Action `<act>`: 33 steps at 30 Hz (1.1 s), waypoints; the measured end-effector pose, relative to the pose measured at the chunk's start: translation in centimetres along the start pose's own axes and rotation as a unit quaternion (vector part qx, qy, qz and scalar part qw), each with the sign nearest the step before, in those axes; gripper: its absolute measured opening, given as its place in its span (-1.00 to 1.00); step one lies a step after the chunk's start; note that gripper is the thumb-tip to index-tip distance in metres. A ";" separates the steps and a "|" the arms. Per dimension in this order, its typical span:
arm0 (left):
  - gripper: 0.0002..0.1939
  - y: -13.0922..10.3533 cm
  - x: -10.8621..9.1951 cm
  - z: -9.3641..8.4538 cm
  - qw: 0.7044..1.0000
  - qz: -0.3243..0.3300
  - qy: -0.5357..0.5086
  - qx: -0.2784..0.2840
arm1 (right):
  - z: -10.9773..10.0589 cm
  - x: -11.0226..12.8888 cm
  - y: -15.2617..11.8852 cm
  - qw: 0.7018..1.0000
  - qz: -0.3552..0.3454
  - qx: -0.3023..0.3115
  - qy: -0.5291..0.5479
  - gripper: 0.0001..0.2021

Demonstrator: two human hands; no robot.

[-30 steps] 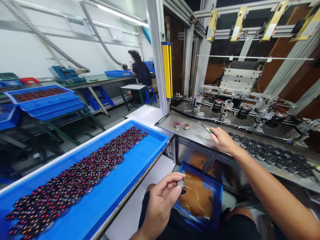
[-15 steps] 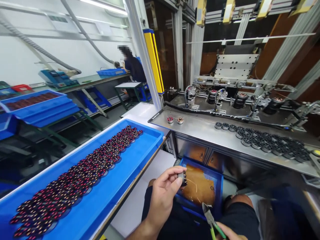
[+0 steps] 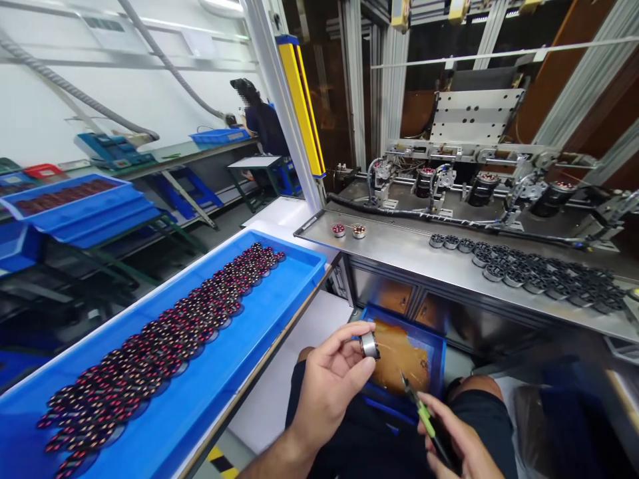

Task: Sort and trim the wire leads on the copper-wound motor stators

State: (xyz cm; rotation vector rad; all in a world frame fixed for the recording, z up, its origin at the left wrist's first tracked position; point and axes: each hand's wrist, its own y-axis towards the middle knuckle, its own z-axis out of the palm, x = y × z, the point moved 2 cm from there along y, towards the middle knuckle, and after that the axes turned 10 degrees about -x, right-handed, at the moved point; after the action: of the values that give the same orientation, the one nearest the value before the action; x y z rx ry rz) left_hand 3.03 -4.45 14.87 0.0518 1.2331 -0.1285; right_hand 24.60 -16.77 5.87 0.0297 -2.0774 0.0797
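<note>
Left hand (image 3: 333, 379): raised near the middle, thumb and fingers bent in a pinch, fingertips toward the right. Left forearm: slanting in from the near edge. Right hand (image 3: 456, 439): lower, nearer, fingers curled in a grip. Legs: bare knees showing, one left, one right, beneath dark shorts.

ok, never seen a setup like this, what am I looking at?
No robot here: these are a person's bare hands, seen by one camera worn on their head. The left hand pinches a small silver-and-black cylindrical part; the right hand holds green-and-black-handled pliers. To the left, a long blue plastic tray holds many round, dark parts with red and copper-coloured spots. Ahead, a flat metal worktop carries two small round parts, one red-topped, one copper-topped, and rows of black-and-silver rings. Behind stands a metal-framed machine.
</note>
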 end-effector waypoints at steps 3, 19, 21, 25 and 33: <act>-0.65 0.1 0.0 0.5 1.000 0.012 0.003 -0.007 | -1.3 3.4 1.6 0.988 -0.107 -0.076 -0.086 -0.50; -0.64 -0.2 -0.8 0.9 0.997 0.058 0.048 -0.004 | -2.1 9.9 4.3 0.953 -0.267 -0.132 0.045 -0.18; -0.64 -0.3 -0.7 0.9 0.997 0.056 0.050 -0.005 | -2.1 9.9 4.3 0.954 -0.263 -0.130 0.052 -0.19; -0.66 -0.4 -0.7 1.0 0.998 0.049 0.045 -0.006 | -1.9 9.4 4.0 0.951 -0.263 -0.161 0.006 -0.25; -0.66 -0.6 -0.8 1.0 0.997 0.050 0.051 -0.005 | -1.7 8.8 3.6 0.950 -0.268 -0.157 0.002 -0.25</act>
State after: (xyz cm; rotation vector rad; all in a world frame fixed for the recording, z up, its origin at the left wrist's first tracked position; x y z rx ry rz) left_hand 3.62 -5.06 15.99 0.1124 1.3298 -0.0332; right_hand 21.55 -12.97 14.20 0.3951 -1.9876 -0.5818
